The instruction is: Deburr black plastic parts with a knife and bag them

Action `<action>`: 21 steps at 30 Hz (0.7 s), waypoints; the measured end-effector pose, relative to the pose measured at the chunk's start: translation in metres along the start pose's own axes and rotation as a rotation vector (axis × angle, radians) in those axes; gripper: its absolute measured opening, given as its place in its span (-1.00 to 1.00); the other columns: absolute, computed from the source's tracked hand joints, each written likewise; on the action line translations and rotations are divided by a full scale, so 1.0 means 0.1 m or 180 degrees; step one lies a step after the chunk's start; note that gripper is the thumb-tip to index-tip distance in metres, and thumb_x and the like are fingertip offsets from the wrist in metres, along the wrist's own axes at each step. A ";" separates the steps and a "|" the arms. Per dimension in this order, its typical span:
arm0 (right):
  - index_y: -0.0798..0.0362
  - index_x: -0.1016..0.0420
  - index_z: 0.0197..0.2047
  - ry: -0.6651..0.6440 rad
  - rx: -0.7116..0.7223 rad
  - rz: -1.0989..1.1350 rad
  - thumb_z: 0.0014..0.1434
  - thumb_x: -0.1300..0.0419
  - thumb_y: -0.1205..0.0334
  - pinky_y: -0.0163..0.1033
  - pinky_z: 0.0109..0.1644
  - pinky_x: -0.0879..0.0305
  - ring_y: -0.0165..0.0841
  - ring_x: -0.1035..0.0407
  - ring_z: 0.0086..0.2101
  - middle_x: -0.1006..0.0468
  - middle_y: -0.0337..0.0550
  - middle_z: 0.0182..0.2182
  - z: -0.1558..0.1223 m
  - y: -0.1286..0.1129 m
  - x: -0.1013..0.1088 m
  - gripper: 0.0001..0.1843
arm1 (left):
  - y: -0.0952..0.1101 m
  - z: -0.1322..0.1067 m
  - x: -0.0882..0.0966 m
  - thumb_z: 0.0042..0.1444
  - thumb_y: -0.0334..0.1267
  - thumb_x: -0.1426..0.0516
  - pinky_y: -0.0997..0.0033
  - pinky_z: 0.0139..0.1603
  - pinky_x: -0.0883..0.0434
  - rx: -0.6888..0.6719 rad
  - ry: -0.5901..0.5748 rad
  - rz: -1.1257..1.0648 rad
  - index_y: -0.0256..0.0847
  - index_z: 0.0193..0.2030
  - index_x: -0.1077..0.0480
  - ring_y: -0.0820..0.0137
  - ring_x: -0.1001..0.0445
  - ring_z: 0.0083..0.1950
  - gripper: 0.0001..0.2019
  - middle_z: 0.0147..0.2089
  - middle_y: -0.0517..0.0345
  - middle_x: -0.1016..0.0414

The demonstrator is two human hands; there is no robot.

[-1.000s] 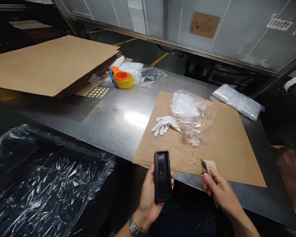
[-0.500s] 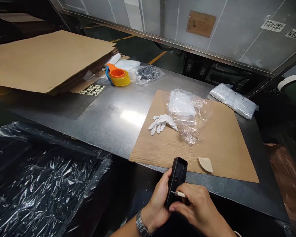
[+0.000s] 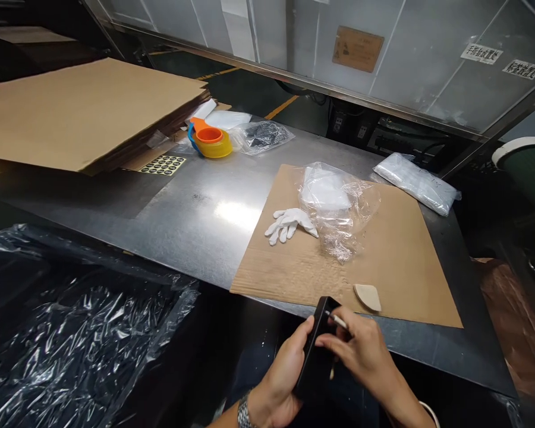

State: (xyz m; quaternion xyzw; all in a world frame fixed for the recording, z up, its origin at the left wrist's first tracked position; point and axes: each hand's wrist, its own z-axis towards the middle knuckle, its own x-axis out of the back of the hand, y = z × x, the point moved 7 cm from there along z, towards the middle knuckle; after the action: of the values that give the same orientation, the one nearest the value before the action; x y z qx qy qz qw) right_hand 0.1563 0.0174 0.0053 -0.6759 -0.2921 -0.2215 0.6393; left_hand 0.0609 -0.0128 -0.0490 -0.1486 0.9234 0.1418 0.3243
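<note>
Left hand point(image 3: 283, 371) clasped around flat black moulded plastic part point(image 3: 314, 351), held edge-on at near edge of steel bench point(image 3: 196, 208). Right hand point(image 3: 361, 356) closed over same part's upper end, pinching thin pale-handled tool point(image 3: 337, 321) against it. Metal wristwatch point(image 3: 243, 413) on left wrist.

Just beyond, resting on brown corrugated cardboard sheet point(image 3: 396, 261): small beige wedge-shaped pad point(image 3: 368, 296), white cloth glove point(image 3: 289, 223), crumpled clear plastic bag point(image 3: 339, 208). Far right: sealed clear packet point(image 3: 414, 181). Far left: stacked flat cardboard point(image 3: 84, 110), orange and yellow tape dispenser point(image 3: 209, 139), sheet of round black stickers point(image 3: 163, 165), clear bag with dark contents point(image 3: 261, 135). Near left, below bench: bin lined with black plastic film point(image 3: 80, 339).
</note>
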 end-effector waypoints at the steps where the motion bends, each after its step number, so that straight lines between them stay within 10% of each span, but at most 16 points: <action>1: 0.06 -0.43 -0.20 0.0055 -0.0135 0.0092 0.06 -0.24 0.04 -0.37 -0.52 -0.08 -0.48 -0.19 -0.61 -0.32 -0.35 -0.61 0.03 0.06 0.05 -0.69 | -0.02 -0.01 0.01 0.14 0.00 -0.02 0.57 -0.60 -0.26 0.0034 -0.0028 0.0129 -0.36 -0.38 -0.47 0.50 -0.37 -0.62 -0.58 -0.53 0.03 -0.47; 3: 0.05 -0.44 -0.10 0.0061 -0.0268 0.0381 0.06 -0.23 0.08 -0.36 -0.47 -0.12 -0.46 -0.20 -0.57 -0.32 -0.34 -0.59 0.11 0.13 0.15 -0.65 | -0.05 -0.02 0.04 0.13 0.05 0.00 0.60 -0.64 -0.20 0.0110 -0.0063 0.0349 -0.37 -0.42 -0.47 0.52 -0.34 -0.63 -0.53 -0.51 0.02 -0.47; 9: 0.11 -0.36 -0.61 -0.0323 -0.0408 0.1035 0.17 -0.08 0.03 -0.39 -0.55 -0.01 -0.53 -0.06 -0.62 -0.15 -0.35 -0.69 0.21 0.28 0.19 -0.58 | -0.04 -0.09 0.06 0.13 0.08 0.02 0.63 -0.66 -0.14 0.0125 -0.0050 0.0916 -0.39 -0.48 -0.46 0.54 -0.32 -0.63 -0.48 -0.51 0.00 -0.45; 15: 0.09 -0.33 0.00 -0.0036 -0.0599 0.1332 0.06 -0.21 0.04 -0.38 -0.49 -0.13 -0.51 -0.17 -0.56 -0.28 -0.35 -0.52 -0.03 0.34 -0.01 -0.52 | 0.06 -0.04 0.11 0.09 0.07 -0.05 0.56 -0.58 -0.23 -0.0546 0.0196 0.0781 -0.33 -0.38 -0.45 0.47 -0.37 -0.57 -0.57 -0.49 0.03 -0.49; 21: 0.20 -0.43 -0.20 0.0388 -0.1069 0.1839 0.15 -0.09 -0.04 -0.39 -0.61 -0.03 -0.54 -0.11 -0.70 -0.24 -0.37 -0.68 -0.07 0.44 -0.10 -0.58 | 0.02 -0.01 0.09 0.08 0.10 -0.04 0.50 -0.52 -0.27 -0.0905 0.0111 0.1004 -0.33 -0.37 -0.45 0.45 -0.38 -0.51 -0.54 -0.45 0.04 -0.49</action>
State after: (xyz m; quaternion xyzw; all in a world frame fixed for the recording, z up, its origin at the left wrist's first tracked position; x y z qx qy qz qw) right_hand 0.1796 0.0092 -0.0336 -0.8121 -0.0092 -0.1162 0.5717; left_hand 0.0528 -0.0127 -0.0534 -0.0490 0.9113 0.3171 0.2579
